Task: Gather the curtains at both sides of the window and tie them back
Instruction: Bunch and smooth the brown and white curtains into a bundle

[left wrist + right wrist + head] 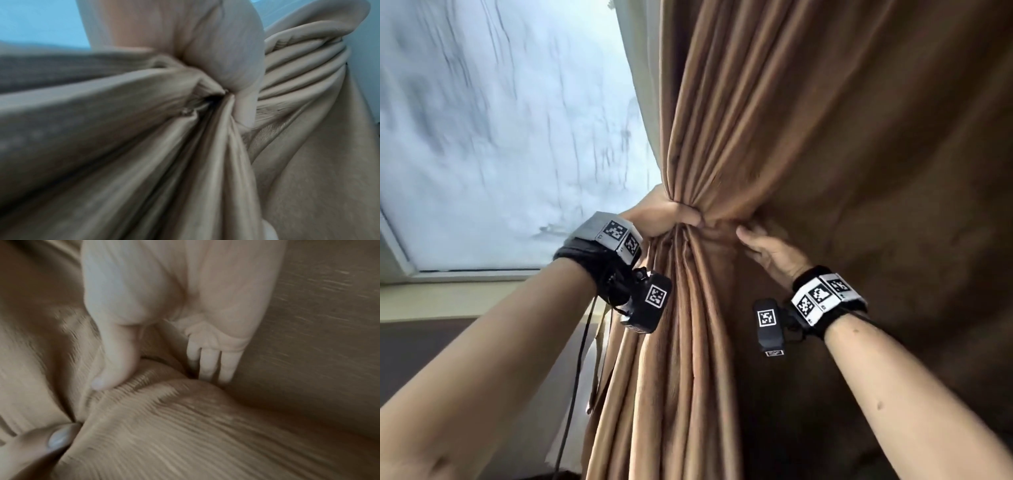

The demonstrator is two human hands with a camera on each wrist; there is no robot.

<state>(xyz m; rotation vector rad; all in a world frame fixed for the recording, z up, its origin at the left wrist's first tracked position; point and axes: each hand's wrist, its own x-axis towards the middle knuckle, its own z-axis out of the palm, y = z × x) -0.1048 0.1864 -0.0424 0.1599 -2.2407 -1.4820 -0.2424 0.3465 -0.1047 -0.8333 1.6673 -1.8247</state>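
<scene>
Brown curtain (pixel 774 137) folds bunch inside the clenched left hand (pixel 667 214), while the right hand (pixel 767 250) presses loose, nearly straight fingers (pixel 213 365) just beside.

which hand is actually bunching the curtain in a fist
The left hand, fist wrapped around the gathered brown curtain. The right hand only rests on loose fabric, fingers extended.

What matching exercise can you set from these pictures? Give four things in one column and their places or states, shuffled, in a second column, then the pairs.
Things:
1. left hand
2. right hand
3. curtain
4. window

Places or states:
A. pale and bright, to the left of the fabric
B. brown, pleats bunched at mid-height
C. fist round the gathered folds
D. fingers straight, thumb on the loose cloth at the right

Pairs: 1-C, 2-D, 3-B, 4-A
</scene>
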